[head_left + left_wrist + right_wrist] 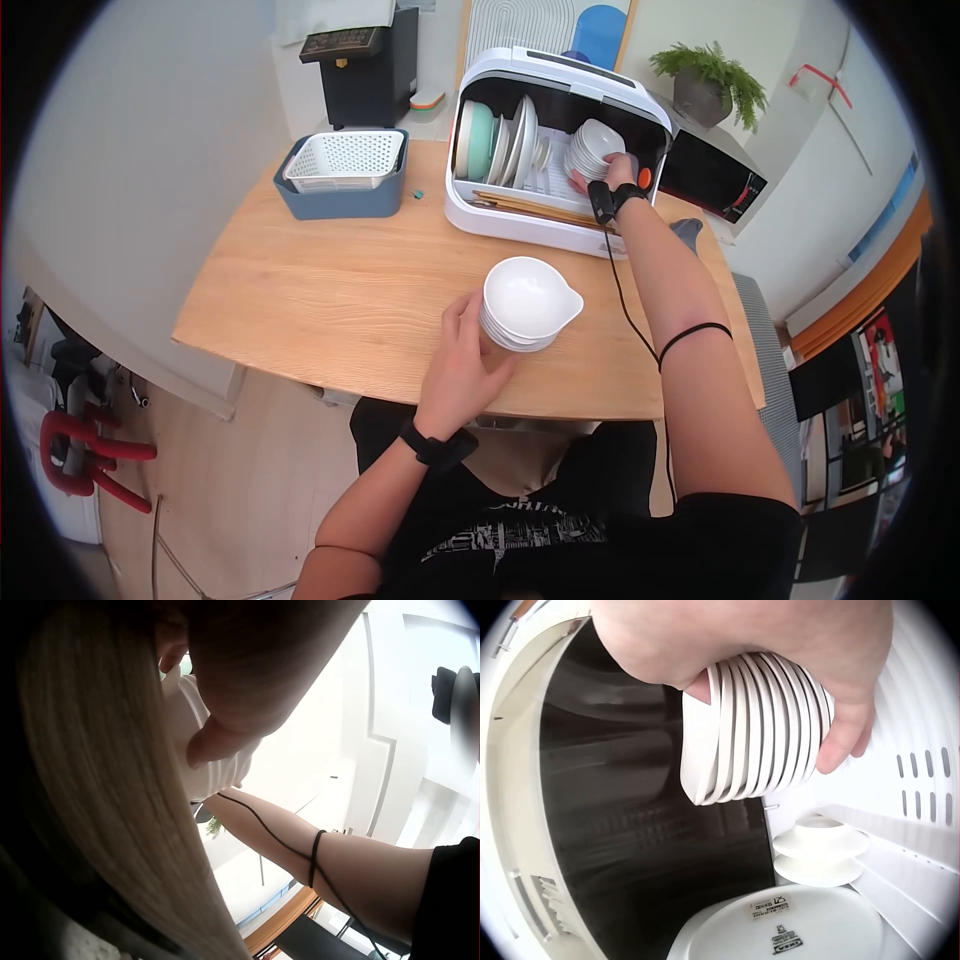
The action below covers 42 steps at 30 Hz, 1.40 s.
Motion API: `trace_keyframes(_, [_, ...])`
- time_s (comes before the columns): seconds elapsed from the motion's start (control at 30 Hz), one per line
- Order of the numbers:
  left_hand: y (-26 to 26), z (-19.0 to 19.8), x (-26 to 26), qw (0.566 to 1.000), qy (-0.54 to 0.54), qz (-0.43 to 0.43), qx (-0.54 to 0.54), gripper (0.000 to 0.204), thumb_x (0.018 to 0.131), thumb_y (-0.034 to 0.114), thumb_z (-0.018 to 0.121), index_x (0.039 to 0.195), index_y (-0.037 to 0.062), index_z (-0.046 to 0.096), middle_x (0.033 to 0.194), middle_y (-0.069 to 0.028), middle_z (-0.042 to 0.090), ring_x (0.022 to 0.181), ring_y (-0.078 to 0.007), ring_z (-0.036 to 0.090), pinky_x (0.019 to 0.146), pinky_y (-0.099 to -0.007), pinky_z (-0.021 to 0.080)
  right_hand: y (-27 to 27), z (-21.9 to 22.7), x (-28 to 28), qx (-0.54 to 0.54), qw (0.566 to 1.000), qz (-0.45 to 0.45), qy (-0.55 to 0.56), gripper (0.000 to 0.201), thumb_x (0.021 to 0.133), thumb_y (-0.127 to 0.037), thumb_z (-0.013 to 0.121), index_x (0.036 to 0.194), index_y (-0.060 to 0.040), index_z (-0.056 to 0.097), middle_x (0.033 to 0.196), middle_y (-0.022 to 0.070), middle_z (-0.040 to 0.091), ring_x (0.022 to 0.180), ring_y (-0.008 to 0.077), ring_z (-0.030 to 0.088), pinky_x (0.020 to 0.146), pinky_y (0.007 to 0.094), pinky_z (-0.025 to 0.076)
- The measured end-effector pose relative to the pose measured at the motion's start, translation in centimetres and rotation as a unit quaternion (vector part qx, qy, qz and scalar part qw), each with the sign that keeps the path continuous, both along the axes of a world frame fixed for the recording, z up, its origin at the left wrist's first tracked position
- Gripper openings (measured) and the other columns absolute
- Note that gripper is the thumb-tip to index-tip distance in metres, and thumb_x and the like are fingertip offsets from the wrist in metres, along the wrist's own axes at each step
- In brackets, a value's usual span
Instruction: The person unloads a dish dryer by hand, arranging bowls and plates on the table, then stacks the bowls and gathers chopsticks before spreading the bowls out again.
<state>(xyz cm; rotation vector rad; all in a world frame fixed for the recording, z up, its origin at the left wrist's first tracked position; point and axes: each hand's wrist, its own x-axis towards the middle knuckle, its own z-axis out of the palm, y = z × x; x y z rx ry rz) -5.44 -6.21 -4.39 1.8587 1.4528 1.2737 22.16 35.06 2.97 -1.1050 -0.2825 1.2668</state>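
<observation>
A stack of white bowls (pixel 527 300), the top one with a pouring lip, stands on the wooden table near its front edge. My left hand (pixel 463 355) holds it from the left, fingers along the side and thumb towards me; the left wrist view shows the thumb against the bowls (pixel 196 742). Inside the white dish cabinet (pixel 520 232), my right hand (pixel 617 172) grips a stack of small white dishes (pixel 754 735), fingers and thumb spanning it. Larger plates (pixel 519 145) and a mint-green dish (pixel 481 140) stand upright at the cabinet's left.
Chopsticks (pixel 540 208) lie along the cabinet's front. A white basket (pixel 345 158) sits in a blue bin (pixel 345 205) at the table's back left. A black cable (pixel 632 310) trails from the right wrist. A potted plant (pixel 705 85) stands behind, at right.
</observation>
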Motion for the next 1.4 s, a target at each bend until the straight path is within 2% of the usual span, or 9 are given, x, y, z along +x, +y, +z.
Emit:
trace_keyframes(0.2, [0.0,0.3,0.2,1.000,-0.001,-0.001,-0.006,0.103,0.088,0.016,0.089,0.169,0.0052,0.027,0.160,-0.0195,0.040,0.094,-0.0255,0.071,0.089,-0.0398,0.062,-3.1,1.9,-0.5,-0.006,0.987,0.116,0.115,0.079,0.090,-0.015,0.059,0.162,-0.0121,0.027,0.161,0.0271,0.034,0.143,0.0625,0.038,0.106,0.0667,0.056])
trace_keyframes(0.53, [0.5,-0.6,0.2,1.000,-0.010,-0.007,0.004,0.112,0.084,0.016,0.093,0.170,0.0019,0.021,0.157,-0.0190,0.042,0.097,-0.0231,0.069,0.089,-0.0370,0.061,-11.1,6.1,2.1,0.050,0.937,0.334,0.084,0.077,0.088,-0.014,0.054,0.162,-0.0103,0.033,0.163,0.0241,0.037,0.150,0.0562,0.037,0.117,0.0626,0.049])
trace_keyframes(0.7, [0.8,-0.9,-0.2,1.000,0.001,-0.018,-0.007,0.124,0.082,0.015,0.095,0.172,0.0005,0.011,0.166,-0.0224,0.035,0.101,-0.0235,0.071,0.089,-0.0360,0.060,-19.7,7.6,3.2,0.089,0.919,0.385,0.000,0.072,0.089,-0.016,0.056,0.159,-0.0098,0.043,0.159,0.0221,0.049,0.143,0.0598,0.045,0.104,0.0510,0.060])
trace_keyframes(0.83, [0.5,-0.6,-0.5,0.999,0.004,-0.042,-0.013,0.127,0.086,0.019,0.094,0.173,0.0016,0.004,0.162,-0.0231,0.036,0.102,-0.0236,0.070,0.091,-0.0359,0.060,-25.4,6.4,5.6,0.103,0.889,0.446,0.008,0.070,0.089,-0.017,0.058,0.157,-0.0074,0.045,0.155,0.0222,0.054,0.138,0.0567,0.053,0.102,0.0520,0.062])
trace_keyframes(0.9, [0.9,-0.8,-0.8,0.981,-0.155,-0.097,-0.066,0.123,0.093,0.020,0.089,0.174,0.0033,-0.004,0.169,-0.0235,0.031,0.106,-0.0248,0.074,0.093,-0.0375,0.061,-28.5,5.5,6.5,0.073,0.885,0.460,0.007,0.069,0.089,-0.018,0.059,0.156,-0.0051,0.046,0.151,0.0217,0.058,0.135,0.0515,0.058,0.102,0.0531,0.063])
trace_keyframes(1.0, [2.1,-1.5,-1.0,0.957,-0.241,-0.125,-0.103,0.114,0.105,0.028,0.077,0.173,0.0048,-0.012,0.171,-0.0244,0.027,0.107,-0.0281,0.076,0.092,-0.0397,0.062,-30.4,2.3,8.7,0.025,0.869,0.493,0.044,0.068,0.091,-0.016,0.058,0.157,-0.0089,0.044,0.151,0.0194,0.057,0.140,0.0439,0.058,0.111,0.0612,0.055])
trace_keyframes(1.13, [1.8,2.9,0.2,0.912,-0.314,-0.123,-0.233,0.103,0.111,0.038,0.066,0.173,0.0110,-0.011,0.167,-0.0251,0.036,0.110,-0.0323,0.077,0.092,-0.0418,0.063,-32.5,0.5,9.2,-0.025,0.879,0.475,0.020,0.070,0.089,-0.018,0.060,0.157,-0.0087,0.045,0.151,0.0199,0.058,0.139,0.0452,0.057,0.111,0.0567,0.056])
trace_keyframes(1.3, [2.6,4.6,2.5,0.855,-0.374,-0.128,-0.335,0.079,0.111,0.041,0.062,0.168,0.0216,0.010,0.155,-0.0208,0.056,0.118,-0.0378,0.075,0.099,-0.0472,0.064,-31.9,-0.2,9.9,-0.041,0.854,0.515,0.057,0.067,0.093,-0.021,0.059,0.158,-0.0144,0.044,0.152,0.0175,0.059,0.140,0.0413,0.058,0.111,0.0582,0.053])
trace_keyframes(1.4, [3.8,3.4,2.7,0.819,-0.438,-0.131,-0.346,0.073,0.109,0.031,0.061,0.167,0.0144,0.021,0.154,-0.0205,0.057,0.123,-0.0405,0.073,0.099,-0.0464,0.065,-32.1,0.0,9.7,-0.030,0.857,0.514,0.030,0.067,0.095,-0.024,0.060,0.159,-0.0140,0.042,0.153,0.0177,0.058,0.138,0.0432,0.059,0.113,0.0578,0.052])
